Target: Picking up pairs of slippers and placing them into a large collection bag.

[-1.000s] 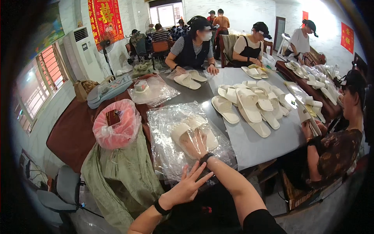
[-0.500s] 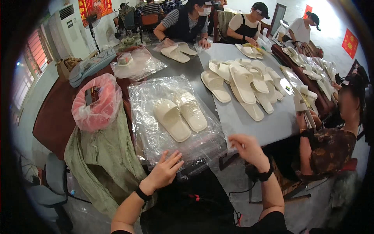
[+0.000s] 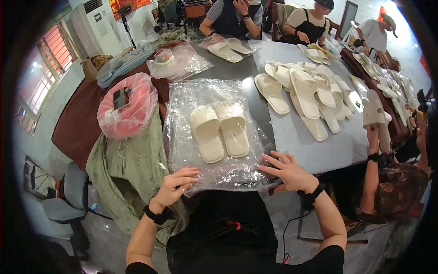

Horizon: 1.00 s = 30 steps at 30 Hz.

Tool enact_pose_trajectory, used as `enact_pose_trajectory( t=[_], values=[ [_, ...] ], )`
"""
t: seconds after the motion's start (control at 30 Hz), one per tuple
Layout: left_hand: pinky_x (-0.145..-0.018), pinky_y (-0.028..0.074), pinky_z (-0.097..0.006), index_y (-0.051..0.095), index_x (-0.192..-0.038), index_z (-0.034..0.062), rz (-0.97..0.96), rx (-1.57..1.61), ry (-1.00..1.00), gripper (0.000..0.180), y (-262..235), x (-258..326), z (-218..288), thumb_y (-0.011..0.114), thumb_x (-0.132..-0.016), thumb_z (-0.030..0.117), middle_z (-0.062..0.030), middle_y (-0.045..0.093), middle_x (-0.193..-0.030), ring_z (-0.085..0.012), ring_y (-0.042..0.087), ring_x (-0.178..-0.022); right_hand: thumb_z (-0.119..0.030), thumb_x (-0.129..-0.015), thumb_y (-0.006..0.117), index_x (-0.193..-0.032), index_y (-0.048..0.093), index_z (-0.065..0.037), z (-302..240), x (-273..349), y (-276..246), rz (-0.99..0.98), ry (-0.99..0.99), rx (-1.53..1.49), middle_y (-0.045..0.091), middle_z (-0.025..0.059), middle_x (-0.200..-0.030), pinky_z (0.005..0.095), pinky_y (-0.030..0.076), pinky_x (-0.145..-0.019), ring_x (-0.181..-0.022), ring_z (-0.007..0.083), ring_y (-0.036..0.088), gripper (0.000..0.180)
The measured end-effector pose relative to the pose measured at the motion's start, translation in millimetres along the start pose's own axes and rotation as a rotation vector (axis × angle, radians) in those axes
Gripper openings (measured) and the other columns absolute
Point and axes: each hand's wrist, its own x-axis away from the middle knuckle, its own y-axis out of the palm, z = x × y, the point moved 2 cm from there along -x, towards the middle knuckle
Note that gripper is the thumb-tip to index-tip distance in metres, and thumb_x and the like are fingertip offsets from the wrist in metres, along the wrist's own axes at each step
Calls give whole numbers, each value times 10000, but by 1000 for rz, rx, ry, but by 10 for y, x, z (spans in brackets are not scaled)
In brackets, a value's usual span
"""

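Slipper pair point(image 3: 211, 142) on desk point(image 3: 235, 71), heels toward 6 o'clock, in or on clear bag point(image 3: 219, 176), can't tell which. Left hand point(image 3: 179, 183) at bag's 7 o'clock corner, fingers curled; can't tell if grip is pinching. Right hand point(image 3: 289, 173) at 4 o'clock, grip wide, fingers spread. Slipper pile point(image 3: 303, 93) at 2 o'clock.

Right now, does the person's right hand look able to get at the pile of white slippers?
Probably yes: the right hand is open at the edge of the clear plastic, and nothing appears to stand between it and the slipper pile.
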Motion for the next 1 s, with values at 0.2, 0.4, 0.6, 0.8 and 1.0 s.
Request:
enact_pose_trajectory(
  t=[0.2,0.4,0.6,0.8,1.0],
  values=[
    [-930,506,-337,730,-1103,-6,165,59,-128,220,49,-50,15,613,-917,10,-136,696,-1176,-246,663,-1078,-289,-798,824,-1189,712,-151,260,-204,309,264,-13,-183,557,27,-1465,525,365,-1075,-1361,322,427,429],
    [-701,512,-271,703,-1142,-32,493,214,-376,219,210,-122,-183,611,-949,19,-56,728,-851,-117,663,-773,-118,-840,761,-814,711,-22,271,-539,392,581,349,-703,674,99,-1073,303,507,-751,-805,192,624,112],
    [-704,514,-280,530,-1408,18,434,-252,-625,569,219,-370,11,677,-859,-13,-122,695,-909,-220,685,-864,-96,-770,815,-856,641,20,256,-689,338,623,561,-732,675,111,-874,300,504,-627,-629,169,582,226],
    [-1087,245,-690,520,-1430,74,290,-917,-17,662,351,-503,160,667,-790,-18,-170,440,-1494,-358,411,-1398,-133,-751,813,-910,652,11,322,-751,350,451,564,-621,670,137,-743,370,519,-638,-683,263,662,268],
    [-1161,171,-681,499,-1428,72,-60,-787,70,656,666,-643,213,754,-836,192,-182,474,-1490,-342,417,-1429,-202,-809,751,-847,675,23,329,-763,238,466,585,-564,672,182,-780,423,523,-687,-756,356,671,241]
  ],
)
